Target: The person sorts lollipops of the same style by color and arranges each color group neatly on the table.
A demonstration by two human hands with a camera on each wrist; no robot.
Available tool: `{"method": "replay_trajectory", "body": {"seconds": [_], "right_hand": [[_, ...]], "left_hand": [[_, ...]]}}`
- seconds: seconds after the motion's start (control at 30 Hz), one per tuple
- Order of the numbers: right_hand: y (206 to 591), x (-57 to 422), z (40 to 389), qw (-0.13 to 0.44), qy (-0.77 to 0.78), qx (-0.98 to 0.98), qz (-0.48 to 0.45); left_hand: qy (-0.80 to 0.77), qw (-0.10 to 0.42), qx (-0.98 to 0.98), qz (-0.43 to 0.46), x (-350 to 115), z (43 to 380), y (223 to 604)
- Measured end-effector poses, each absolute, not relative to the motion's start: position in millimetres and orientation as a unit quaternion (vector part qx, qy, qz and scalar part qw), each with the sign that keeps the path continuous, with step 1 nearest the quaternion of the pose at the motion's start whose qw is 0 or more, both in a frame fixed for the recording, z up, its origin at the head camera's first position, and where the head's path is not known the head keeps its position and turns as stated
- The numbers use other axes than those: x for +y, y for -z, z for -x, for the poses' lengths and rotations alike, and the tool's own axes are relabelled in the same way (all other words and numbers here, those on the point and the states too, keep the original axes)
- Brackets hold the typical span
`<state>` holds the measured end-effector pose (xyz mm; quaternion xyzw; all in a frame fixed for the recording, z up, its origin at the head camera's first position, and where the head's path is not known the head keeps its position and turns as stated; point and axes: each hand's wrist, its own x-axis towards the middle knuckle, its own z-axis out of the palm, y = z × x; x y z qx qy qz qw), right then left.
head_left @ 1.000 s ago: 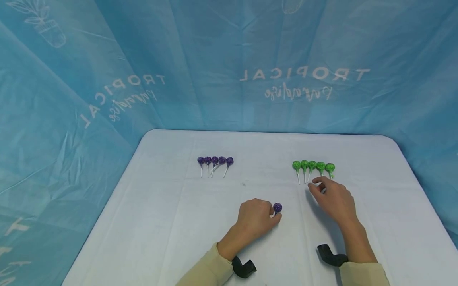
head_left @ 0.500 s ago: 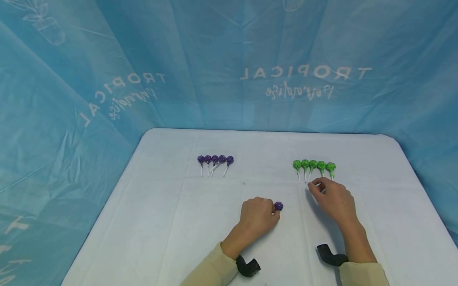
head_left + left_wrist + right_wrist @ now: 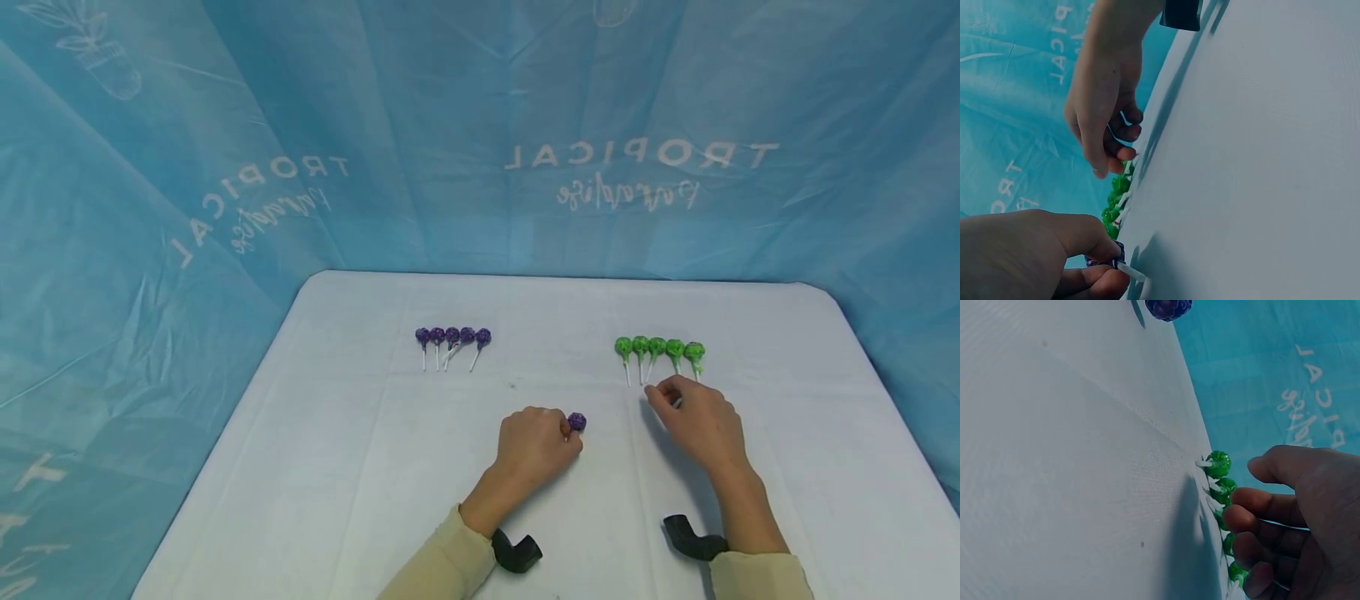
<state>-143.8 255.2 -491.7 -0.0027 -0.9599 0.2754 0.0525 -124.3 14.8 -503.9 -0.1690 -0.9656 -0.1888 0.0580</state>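
Note:
My left hand [image 3: 534, 446] pinches a purple lollipop [image 3: 577, 422] between thumb and index finger, close over the white table. In the left wrist view its white stick [image 3: 1131, 271] sticks out past the fingertips, while the fingers partly cover the purple head. My right hand [image 3: 701, 421] hovers with loosely curled fingers, holding nothing, just in front of a row of green lollipops [image 3: 657, 347]. The right wrist view shows those green lollipops [image 3: 1217, 464] beyond the bent fingers. Farther left on the table, several purple lollipops [image 3: 452, 336] lie in another row, some of their sticks crossing.
A white cloth covers the table [image 3: 300, 467], with rounded far corners. Blue printed sheeting [image 3: 465, 167] hangs behind it and along the left side. Black curved pieces [image 3: 517, 553] stick out at both wrists beside the light sleeves.
My left hand has moved slightly away from me, carrying the purple lollipop a little farther up and left, and its thumb has drawn in. The right hand and both rows stay put.

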Motion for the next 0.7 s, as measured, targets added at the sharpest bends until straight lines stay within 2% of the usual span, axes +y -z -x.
{"method": "replay_trajectory", "body": {"seconds": [0.7], "right_hand": [[495.0, 253.8, 141.9, 0.044, -0.273, -0.961, 0.006]], "left_hand": [[0.223, 0.088, -0.964, 0.114, -27.8, 158.2, 495.8]]}}
